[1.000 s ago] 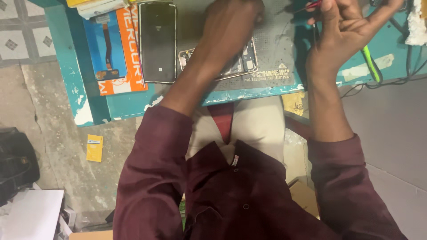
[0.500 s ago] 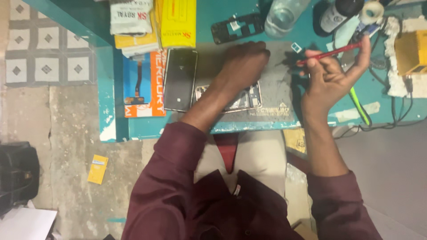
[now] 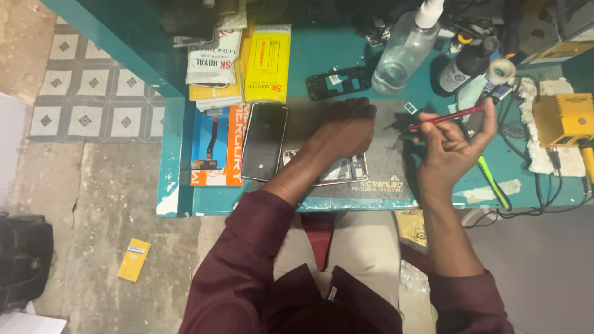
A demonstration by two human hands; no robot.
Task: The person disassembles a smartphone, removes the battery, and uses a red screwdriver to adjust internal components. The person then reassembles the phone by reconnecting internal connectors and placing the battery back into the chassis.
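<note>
Your right hand [image 3: 448, 145] pinches a thin red tool [image 3: 447, 116], light and stiff; hold it mid-shaft. Your left hand [image 3: 346, 127] rests curled on the opened phone [image 3: 343, 170], fragile; whether it grips, I cannot tell.

A clear spray bottle [image 3: 401, 52] stands beyond the hands, between them, with a dark bottle [image 3: 465, 67] and a tape roll [image 3: 501, 70] just to its right. An empty black phone frame [image 3: 338, 82] lies just past the left hand. Left of that hand lie a black phone [image 3: 265, 141], a blue and orange packet [image 3: 216, 145], and further off a yellow packet [image 3: 267, 63] and a white one [image 3: 211, 60]. Right of the right hand sit a yellow box [image 3: 562, 117] and a white rag [image 3: 537, 145]; a green tool [image 3: 493, 182] lies near its wrist. On the floor, far left, lie a small yellow card [image 3: 134, 260] and a black bag [image 3: 23, 260].
</note>
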